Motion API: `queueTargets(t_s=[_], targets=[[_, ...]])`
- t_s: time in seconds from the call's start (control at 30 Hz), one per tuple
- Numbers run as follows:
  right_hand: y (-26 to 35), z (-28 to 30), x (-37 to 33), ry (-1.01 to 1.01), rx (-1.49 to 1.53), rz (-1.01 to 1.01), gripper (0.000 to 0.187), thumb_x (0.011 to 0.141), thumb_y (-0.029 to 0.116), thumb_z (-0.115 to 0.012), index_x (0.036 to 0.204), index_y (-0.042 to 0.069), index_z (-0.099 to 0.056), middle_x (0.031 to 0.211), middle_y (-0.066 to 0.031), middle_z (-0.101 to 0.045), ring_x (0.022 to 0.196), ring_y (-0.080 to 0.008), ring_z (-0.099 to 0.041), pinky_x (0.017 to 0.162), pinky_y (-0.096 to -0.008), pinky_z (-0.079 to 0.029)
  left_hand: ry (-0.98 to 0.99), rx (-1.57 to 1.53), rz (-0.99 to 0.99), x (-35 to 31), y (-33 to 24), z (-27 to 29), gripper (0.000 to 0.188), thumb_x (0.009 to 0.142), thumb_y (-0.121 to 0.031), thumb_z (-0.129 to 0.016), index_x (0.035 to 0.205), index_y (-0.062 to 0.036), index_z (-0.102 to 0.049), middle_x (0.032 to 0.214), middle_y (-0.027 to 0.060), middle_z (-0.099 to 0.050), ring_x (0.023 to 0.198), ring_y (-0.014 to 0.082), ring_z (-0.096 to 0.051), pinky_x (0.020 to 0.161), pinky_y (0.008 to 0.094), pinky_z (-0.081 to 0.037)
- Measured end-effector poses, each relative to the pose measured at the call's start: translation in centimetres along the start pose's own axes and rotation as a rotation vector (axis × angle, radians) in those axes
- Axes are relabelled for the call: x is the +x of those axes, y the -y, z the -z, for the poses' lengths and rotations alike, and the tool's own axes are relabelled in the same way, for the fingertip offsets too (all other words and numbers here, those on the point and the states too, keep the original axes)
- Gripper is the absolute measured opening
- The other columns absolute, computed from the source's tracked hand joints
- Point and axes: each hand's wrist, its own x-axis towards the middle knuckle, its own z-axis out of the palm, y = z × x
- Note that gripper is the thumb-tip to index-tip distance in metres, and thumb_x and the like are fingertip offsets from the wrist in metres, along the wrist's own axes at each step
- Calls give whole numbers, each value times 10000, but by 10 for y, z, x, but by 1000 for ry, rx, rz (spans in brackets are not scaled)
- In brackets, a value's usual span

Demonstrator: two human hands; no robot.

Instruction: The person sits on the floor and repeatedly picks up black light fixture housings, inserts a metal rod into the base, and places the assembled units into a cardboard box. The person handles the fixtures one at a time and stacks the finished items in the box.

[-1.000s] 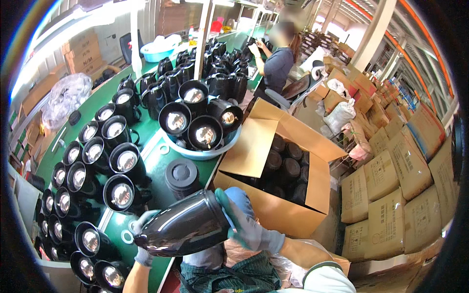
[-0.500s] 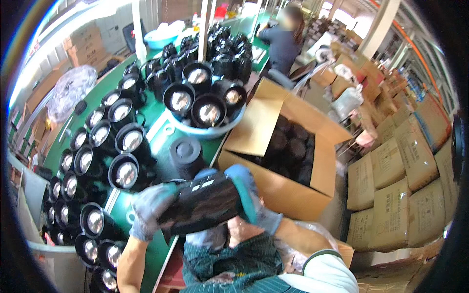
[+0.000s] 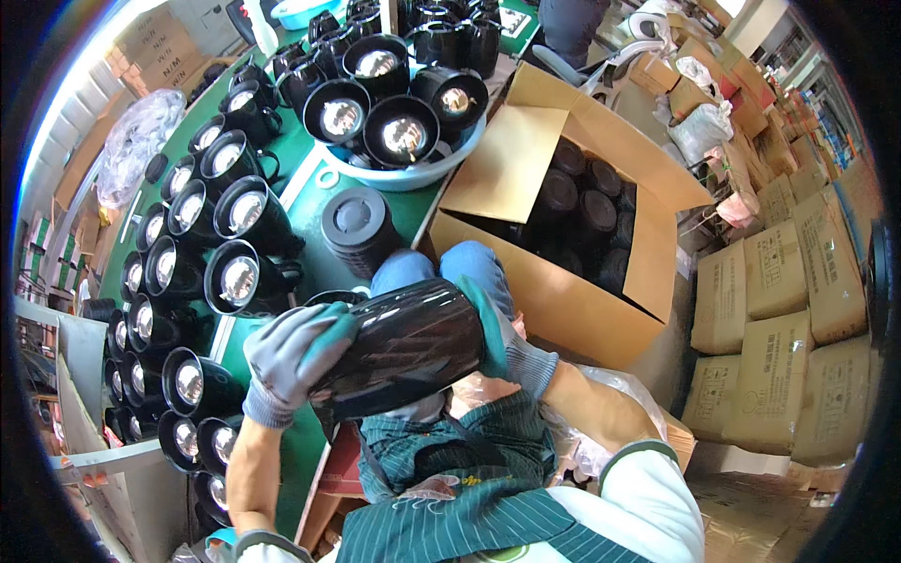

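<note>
A glossy black vacuum jug body [image 3: 404,347] lies tilted on its side above my lap. My left hand [image 3: 298,352], in a grey and teal glove, is closed on its left end. On the right end, my gloved right hand [image 3: 507,342] wraps round from behind, with most of its fingers hidden. Just beyond the jug, a stack of round black lids [image 3: 359,228] stands at the table's edge. To the left are several black jugs [image 3: 246,214] with handles and shiny silver insides, in rows.
A light-blue basin [image 3: 413,174] full of black jugs sits on the green table [image 3: 305,253]. Right of it, an open cardboard box [image 3: 554,300] holds several dark round pieces. Sealed cartons [image 3: 774,366] are stacked at the right. A person [image 3: 571,33] stands at the back.
The view has tipped downward, so the table, basin and box sit higher in it. Both hands still hold the jug, which has turned slightly.
</note>
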Motion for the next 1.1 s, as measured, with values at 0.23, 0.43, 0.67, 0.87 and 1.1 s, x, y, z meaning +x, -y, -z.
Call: queueTargets(t_s=[0.23, 0.43, 0.67, 0.87, 1.1], targets=[[21, 11, 1, 254, -678, 779, 817, 1079, 493, -454, 1643, -23, -169, 1715, -244, -123, 1585, -366, -183, 1280, -458, -165, -283, -1443, 1154, -91, 3, -88, 360, 921, -160, -730, 1224, 27, -680, 1147, 115, -739, 1038, 201, -708, 945, 341, -576], [-3, 0, -18, 155, -161, 551, 858, 1050, 509, -498, 1643, -20, -176, 1708, -214, -175, 1569, -327, -224, 1277, -431, -164, -84, -691, 854, -73, 6, -69, 372, 872, -203, -738, 1167, 23, -734, 1077, 115, -767, 1019, 186, -725, 904, 327, -573], [-23, 72, 1, 329, -82, 721, 591, 1125, 250, -453, 1638, 33, -255, 1678, -78, -318, 1502, -184, -356, 1268, -344, -253, -110, -399, 505, -26, -23, -50, 476, 774, -203, -847, 1182, 17, -737, 1047, 158, -780, 912, 253, -767, 864, 346, -584], [68, 57, -8, 141, -121, 225, 706, 912, 341, -763, 1465, -35, -536, 1476, -169, -558, 1318, -247, -581, 1149, -368, -443, 165, -506, 264, -91, -77, -97, 931, 648, -319, -901, 1432, -36, -485, 1395, 274, -576, 1293, 487, -562, 1090, 583, -466], [-28, 8, -26, -71, -1139, 334, 868, 715, 385, -934, 1430, 33, -590, 1466, -232, -540, 1380, -362, -530, 1169, -448, -419, 66, 321, 1132, -193, -13, -145, 764, 900, -387, -742, 1473, 17, -437, 1332, 296, -580, 1211, 489, -571, 1041, 534, -458]])
